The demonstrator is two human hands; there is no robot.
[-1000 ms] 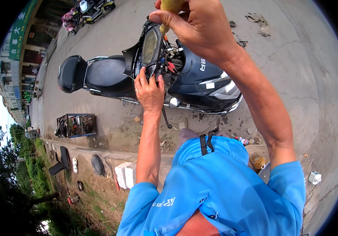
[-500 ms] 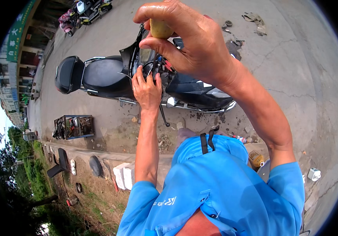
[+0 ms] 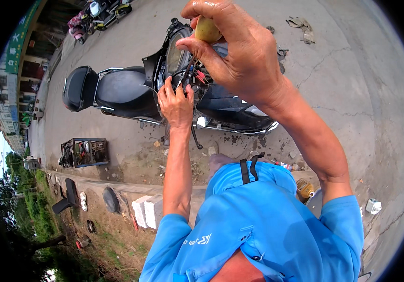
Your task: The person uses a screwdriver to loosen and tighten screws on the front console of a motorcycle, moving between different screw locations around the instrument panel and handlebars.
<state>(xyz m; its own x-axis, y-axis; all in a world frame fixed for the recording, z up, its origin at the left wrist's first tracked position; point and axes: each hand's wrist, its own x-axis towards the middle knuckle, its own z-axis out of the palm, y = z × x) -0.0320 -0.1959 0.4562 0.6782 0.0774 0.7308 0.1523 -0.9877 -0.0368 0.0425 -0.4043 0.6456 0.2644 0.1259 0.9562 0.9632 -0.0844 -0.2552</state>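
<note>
A black motor scooter stands side-on in front of me, with its front cover opened around the handlebar and red and dark wires exposed. My left hand rests at the handlebar by the dashboard, fingers stretched and apart; what lies under the fingertips is partly hidden. Raised high over the scooter's front, my right hand is closed around a yellow-green round thing that looks like a fruit. Thumb and fingers curl about it, and its far side is hidden. A brake lever sticks out toward me.
A metal crate of tools sits on the ground at left. White blocks and a black chair lie nearer me. Right of my body is a yellow bottle. A cloth and loose parts lie beyond the scooter.
My right hand has come down a little and to the right, still holding the round thing, so more of the dashboard shows. My left hand stays at the handlebar.
</note>
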